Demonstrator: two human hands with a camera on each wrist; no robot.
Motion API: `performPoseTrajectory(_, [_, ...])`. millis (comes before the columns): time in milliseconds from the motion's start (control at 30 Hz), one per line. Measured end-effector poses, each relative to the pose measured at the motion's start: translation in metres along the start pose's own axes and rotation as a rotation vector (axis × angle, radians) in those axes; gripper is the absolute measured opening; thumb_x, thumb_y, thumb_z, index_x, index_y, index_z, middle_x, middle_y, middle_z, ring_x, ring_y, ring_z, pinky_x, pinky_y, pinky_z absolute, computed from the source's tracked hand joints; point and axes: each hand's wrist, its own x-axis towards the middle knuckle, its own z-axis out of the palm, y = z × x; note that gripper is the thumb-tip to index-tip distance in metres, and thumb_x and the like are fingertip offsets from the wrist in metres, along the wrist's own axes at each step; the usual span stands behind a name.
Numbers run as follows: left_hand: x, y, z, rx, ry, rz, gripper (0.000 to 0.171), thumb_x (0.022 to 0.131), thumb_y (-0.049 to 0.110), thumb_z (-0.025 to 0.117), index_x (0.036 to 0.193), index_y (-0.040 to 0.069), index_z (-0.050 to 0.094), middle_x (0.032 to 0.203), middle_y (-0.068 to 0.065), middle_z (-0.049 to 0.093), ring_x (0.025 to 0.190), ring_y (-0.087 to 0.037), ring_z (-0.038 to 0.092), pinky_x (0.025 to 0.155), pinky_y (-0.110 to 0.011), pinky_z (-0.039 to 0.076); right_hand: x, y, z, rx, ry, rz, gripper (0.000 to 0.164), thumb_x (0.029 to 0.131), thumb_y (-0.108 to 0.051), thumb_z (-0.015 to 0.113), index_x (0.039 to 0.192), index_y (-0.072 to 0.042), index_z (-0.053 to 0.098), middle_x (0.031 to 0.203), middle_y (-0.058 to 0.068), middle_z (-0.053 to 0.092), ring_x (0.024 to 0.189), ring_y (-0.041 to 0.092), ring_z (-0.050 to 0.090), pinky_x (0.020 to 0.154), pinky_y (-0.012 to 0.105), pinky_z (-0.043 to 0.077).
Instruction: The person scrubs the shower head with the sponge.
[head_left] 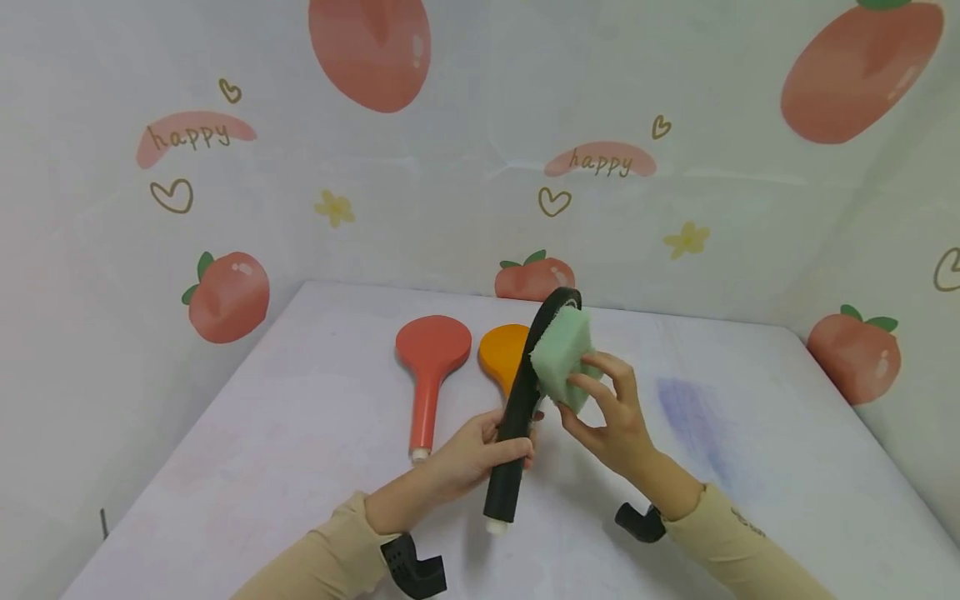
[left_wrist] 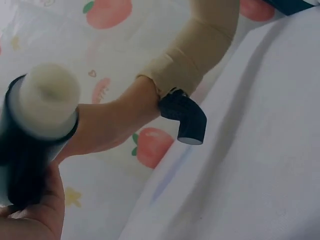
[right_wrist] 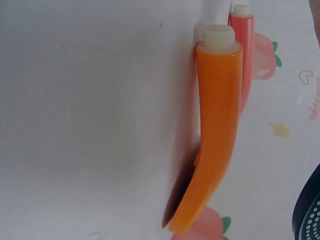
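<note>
My left hand (head_left: 474, 454) grips the handle of a black handheld shower head (head_left: 516, 417), raised above the table with its head up and away from me. My right hand (head_left: 621, 427) pinches a pale green sponge (head_left: 557, 357) between thumb and fingers, right at the face of the black head. In the left wrist view, the whitish connector end (left_wrist: 50, 97) of the handle is large and blurred. Spray nozzles of the black shower head (right_wrist: 302, 212) show at the right wrist view's edge; the sponge is out of that view.
Behind the black one, an orange shower head (head_left: 501, 348) lies face down, partly hidden. A red shower head (head_left: 429, 358) lies to its left, handle toward me. The white table (head_left: 285, 417) has a purple smudge (head_left: 693, 425) at right. A fruit-print backdrop (head_left: 450, 200) encloses it.
</note>
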Motion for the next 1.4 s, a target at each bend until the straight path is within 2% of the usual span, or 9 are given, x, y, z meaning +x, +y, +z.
performPoseTrajectory(167, [0.001, -0.002, 0.000, 0.062, -0.044, -0.022, 0.061, 0.091, 0.025, 0.061, 0.138, -0.003, 0.035, 0.113, -0.014, 0.059, 0.099, -0.017, 0.062, 0.099, -0.035, 0.048, 0.002, -0.002, 0.001, 0.008, -0.027, -0.024, 0.028, 0.090, -0.024, 0.057, 0.094, 0.003, 0.060, 0.106, 0.030, 0.049, 0.102, 0.042, 0.044, 0.108, 0.025, 0.034])
performPoseTrajectory(267, [0.000, -0.001, -0.003, 0.120, -0.039, -0.038, 0.062, 0.091, 0.029, 0.059, 0.139, -0.002, 0.034, 0.117, -0.021, 0.055, 0.106, -0.026, 0.063, 0.097, -0.036, 0.049, 0.003, -0.003, 0.002, 0.009, -0.040, -0.026, 0.027, 0.090, -0.024, 0.058, 0.094, 0.002, 0.061, 0.107, 0.030, 0.050, 0.102, 0.043, 0.044, 0.107, 0.025, 0.034])
performPoseTrajectory(400, [-0.001, 0.000, -0.006, 0.170, -0.028, -0.025, 0.058, 0.094, 0.026, 0.055, 0.139, -0.002, 0.034, 0.116, -0.029, 0.053, 0.104, -0.032, 0.063, 0.092, -0.034, 0.052, 0.004, -0.004, 0.002, 0.011, -0.050, -0.011, 0.027, 0.090, -0.024, 0.058, 0.095, 0.001, 0.062, 0.108, 0.029, 0.051, 0.103, 0.043, 0.045, 0.107, 0.027, 0.034])
performPoseTrajectory(533, [-0.001, -0.001, -0.006, 0.174, -0.042, 0.012, 0.059, 0.093, 0.023, 0.056, 0.141, -0.001, 0.033, 0.132, -0.029, 0.047, 0.110, -0.034, 0.060, 0.095, -0.037, 0.051, 0.003, -0.005, 0.002, 0.005, -0.087, -0.009, 0.026, 0.090, -0.025, 0.057, 0.098, -0.001, 0.065, 0.110, 0.026, 0.055, 0.104, 0.041, 0.046, 0.107, 0.030, 0.034])
performPoseTrajectory(633, [-0.002, -0.004, -0.003, 0.180, -0.065, 0.022, 0.061, 0.094, 0.020, 0.056, 0.144, -0.001, 0.028, 0.143, -0.023, 0.040, 0.118, -0.036, 0.055, 0.096, -0.039, 0.050, 0.002, -0.006, 0.003, -0.010, -0.122, -0.027, 0.025, 0.090, -0.025, 0.057, 0.101, -0.005, 0.067, 0.111, 0.023, 0.058, 0.104, 0.041, 0.047, 0.105, 0.035, 0.035])
performPoseTrajectory(767, [-0.002, -0.007, -0.001, 0.165, -0.085, 0.017, 0.060, 0.095, 0.015, 0.053, 0.146, -0.001, 0.023, 0.146, -0.020, 0.037, 0.122, -0.035, 0.053, 0.097, -0.040, 0.049, 0.005, -0.007, 0.003, -0.044, -0.167, -0.057, 0.024, 0.091, -0.025, 0.056, 0.104, -0.011, 0.069, 0.113, 0.019, 0.061, 0.103, 0.043, 0.048, 0.098, 0.043, 0.038])
performPoseTrajectory(1033, [-0.002, -0.012, -0.004, 0.150, -0.060, -0.017, 0.061, 0.095, 0.015, 0.053, 0.147, 0.002, 0.022, 0.145, -0.019, 0.039, 0.122, -0.029, 0.053, 0.101, -0.041, 0.046, 0.013, -0.008, 0.000, -0.111, -0.213, -0.080, 0.024, 0.093, -0.027, 0.052, 0.105, -0.015, 0.070, 0.113, 0.016, 0.062, 0.101, 0.044, 0.050, 0.089, 0.050, 0.040])
performPoseTrajectory(1133, [-0.002, -0.014, -0.005, 0.152, -0.061, -0.018, 0.060, 0.095, 0.015, 0.053, 0.147, 0.005, 0.024, 0.145, -0.018, 0.040, 0.122, -0.027, 0.054, 0.101, -0.042, 0.046, 0.017, -0.004, -0.002, -0.149, -0.202, -0.049, 0.025, 0.094, -0.027, 0.052, 0.104, -0.013, 0.070, 0.113, 0.018, 0.062, 0.100, 0.044, 0.050, 0.086, 0.053, 0.040])
performPoseTrajectory(1400, [-0.004, -0.012, -0.005, 0.163, -0.052, -0.027, 0.057, 0.095, 0.016, 0.052, 0.146, 0.006, 0.027, 0.142, -0.018, 0.043, 0.121, -0.026, 0.055, 0.102, -0.042, 0.045, 0.018, 0.011, -0.009, -0.228, -0.127, 0.127, 0.030, 0.093, -0.029, 0.052, 0.106, -0.009, 0.070, 0.114, 0.021, 0.060, 0.099, 0.043, 0.046, 0.084, 0.056, 0.035])
